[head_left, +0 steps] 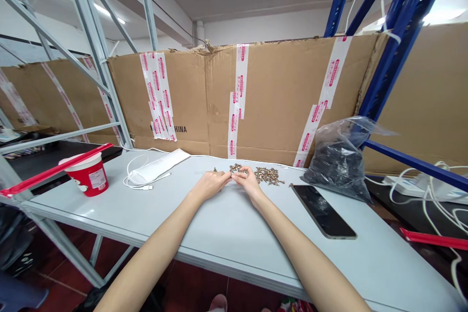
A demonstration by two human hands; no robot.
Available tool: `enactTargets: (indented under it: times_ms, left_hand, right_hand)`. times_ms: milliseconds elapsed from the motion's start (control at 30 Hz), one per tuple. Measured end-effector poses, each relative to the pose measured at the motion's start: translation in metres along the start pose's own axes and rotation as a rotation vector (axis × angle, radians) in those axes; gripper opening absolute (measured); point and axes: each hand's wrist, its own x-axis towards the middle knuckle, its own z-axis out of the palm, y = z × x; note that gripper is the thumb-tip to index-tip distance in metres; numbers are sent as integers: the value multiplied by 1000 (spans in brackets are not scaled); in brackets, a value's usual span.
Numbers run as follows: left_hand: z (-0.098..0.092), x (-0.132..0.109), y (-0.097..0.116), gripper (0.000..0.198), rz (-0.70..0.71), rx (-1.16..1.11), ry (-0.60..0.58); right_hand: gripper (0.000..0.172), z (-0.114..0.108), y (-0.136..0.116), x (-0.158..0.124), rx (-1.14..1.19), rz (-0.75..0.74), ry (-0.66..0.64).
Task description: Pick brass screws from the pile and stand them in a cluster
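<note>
At the far left of the white table (109, 219), a red paper tub (87, 174) stands upright with a red plastic strip (54, 169) running past it. To its right, a coiled white charging cable (137, 180) lies against a flat white packet (157, 166).

Your left hand (210, 184) comes in next, palm down, with its fingers loosely together and pointing toward your right hand. Its fingertips sit just beside a few stray pieces, but the view doesn't show whether they're pinching anything. Your right hand (248, 184) is curled, with its fingertips (237, 176) gathered at the near edge of the heap and only a narrow gap left between the two hands. Whether it holds a piece is too small to tell.

Keep your wrists low and work from the edge of the heap with just your fingertips, so you don't scatter it. The brass-coloured metal pieces (268, 175) lie in a loose, tangled spread on the tabletop, under and to the right of your hands, in front of the cardboard sheet (263, 97).

Further right, a dark-screened smartphone (323, 212) lies flat, and a clear plastic bag of dark contents (338, 163) slumps at the table's back corner.
</note>
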Motion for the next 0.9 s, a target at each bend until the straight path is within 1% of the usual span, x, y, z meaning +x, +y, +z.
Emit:
enactTargets:
  times_ms: [133, 367, 633, 900]
  left_hand:
    - [0, 0, 0, 34, -6, -15, 3]
    - [2, -1, -1, 29, -11, -14, 3]
    - [0, -1, -1, 35, 10, -9, 22]
    - [1, -1, -1, 34, -17, -32, 20]
  right_hand:
    - [55, 2, -1, -2, -11, 11, 0]
    - [57, 1, -1, 0, 10, 18, 20]
    - [57, 2, -2, -1, -5, 12, 21]
    - [57, 1, -3, -1, -13, 7, 29]
